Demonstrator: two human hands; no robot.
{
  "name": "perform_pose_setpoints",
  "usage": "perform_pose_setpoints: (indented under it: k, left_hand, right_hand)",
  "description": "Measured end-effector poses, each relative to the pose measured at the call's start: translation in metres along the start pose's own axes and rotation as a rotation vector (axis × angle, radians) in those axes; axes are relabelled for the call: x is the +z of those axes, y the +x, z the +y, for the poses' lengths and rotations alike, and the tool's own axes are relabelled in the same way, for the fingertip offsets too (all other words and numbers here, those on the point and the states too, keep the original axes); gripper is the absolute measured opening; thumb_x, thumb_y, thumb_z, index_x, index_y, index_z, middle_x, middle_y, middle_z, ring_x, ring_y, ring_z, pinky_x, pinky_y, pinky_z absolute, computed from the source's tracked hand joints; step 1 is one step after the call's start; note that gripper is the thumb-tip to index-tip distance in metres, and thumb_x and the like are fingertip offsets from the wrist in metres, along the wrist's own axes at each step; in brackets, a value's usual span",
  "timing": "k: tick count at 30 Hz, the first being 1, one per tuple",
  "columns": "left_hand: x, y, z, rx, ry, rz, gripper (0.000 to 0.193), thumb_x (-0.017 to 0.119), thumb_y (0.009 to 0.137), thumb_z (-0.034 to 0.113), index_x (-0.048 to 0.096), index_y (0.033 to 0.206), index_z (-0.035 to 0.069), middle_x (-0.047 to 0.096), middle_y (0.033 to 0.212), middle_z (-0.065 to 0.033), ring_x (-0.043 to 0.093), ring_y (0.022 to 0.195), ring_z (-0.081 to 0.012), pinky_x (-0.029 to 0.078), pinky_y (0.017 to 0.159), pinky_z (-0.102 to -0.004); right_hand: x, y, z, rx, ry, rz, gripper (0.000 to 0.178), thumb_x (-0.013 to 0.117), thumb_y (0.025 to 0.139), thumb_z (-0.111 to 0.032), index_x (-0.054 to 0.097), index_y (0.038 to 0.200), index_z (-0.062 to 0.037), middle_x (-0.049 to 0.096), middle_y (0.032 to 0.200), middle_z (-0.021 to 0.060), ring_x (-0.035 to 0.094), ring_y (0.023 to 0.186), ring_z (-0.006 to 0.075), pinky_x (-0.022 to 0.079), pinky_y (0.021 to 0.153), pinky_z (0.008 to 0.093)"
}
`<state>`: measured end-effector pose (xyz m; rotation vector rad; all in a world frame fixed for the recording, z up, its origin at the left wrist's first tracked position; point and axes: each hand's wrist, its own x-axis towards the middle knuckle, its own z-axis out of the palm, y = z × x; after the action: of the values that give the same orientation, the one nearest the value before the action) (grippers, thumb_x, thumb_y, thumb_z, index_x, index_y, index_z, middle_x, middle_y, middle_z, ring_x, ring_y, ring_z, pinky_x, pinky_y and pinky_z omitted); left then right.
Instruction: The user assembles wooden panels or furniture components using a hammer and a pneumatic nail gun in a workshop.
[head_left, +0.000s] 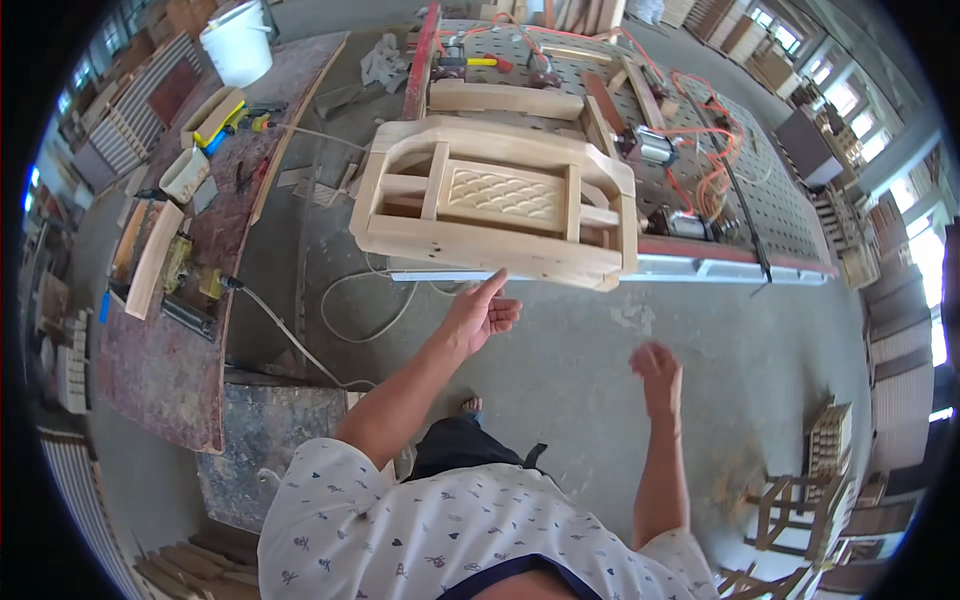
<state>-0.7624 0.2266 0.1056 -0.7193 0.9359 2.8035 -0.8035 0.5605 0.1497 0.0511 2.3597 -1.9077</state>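
Note:
A pale wooden frame [505, 197] with rounded corners, slanted inner bars and a carved scale-pattern panel rests at the near edge of a perforated metal worktable [740, 190]. My left hand [485, 315] is just below the frame's near rail. Its index finger points up at the rail's underside; whether it touches cannot be told. The other fingers are loosely bent and hold nothing. Lower right, my right hand [657, 378] hangs over the floor, apart from the frame. Motion smears its fingers, and no object shows in it.
Air cylinders [655, 147], orange hoses and wooden strips [505, 98] sit on the worktable. To the left, a worn bench [165, 370] carries a white bucket [238, 45], nail guns [178, 262] and a curved wooden piece [155, 258]. A pale hose [335, 335] loops across the floor.

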Motion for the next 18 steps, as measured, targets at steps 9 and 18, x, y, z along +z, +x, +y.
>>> perform_pose_setpoints:
  k: [9, 18]
  left_hand:
    - [0.02, 0.048, 0.054, -0.009, 0.059, 0.393, 0.054, 0.076, 0.082, 0.046, 0.059, 0.1, -0.002, 0.068, 0.076, -0.0136, 0.066, 0.061, -0.0205, 0.051, 0.055, -0.0241]
    - [0.062, 0.065, 0.051, 0.12, 0.151, 0.767, 0.048, 0.073, 0.084, 0.041, 0.065, 0.093, -0.006, 0.068, 0.084, -0.0175, 0.066, 0.066, -0.0224, 0.052, 0.057, -0.0256]
  right_hand:
    - [0.161, 0.252, -0.178, -0.647, -0.472, -0.492, 0.026, 0.073, 0.084, -0.023, 0.061, 0.093, -0.0009, 0.059, 0.08, 0.0032, 0.05, 0.071, 0.0143, 0.044, 0.067, 0.0286]
    - [0.298, 0.366, -0.196, -0.375, -1.013, -1.34, 0.063, 0.072, 0.081, -0.045, 0.059, 0.126, -0.0042, 0.065, 0.119, 0.0107, 0.062, 0.101, 0.0209, 0.048, 0.092, 0.0339]
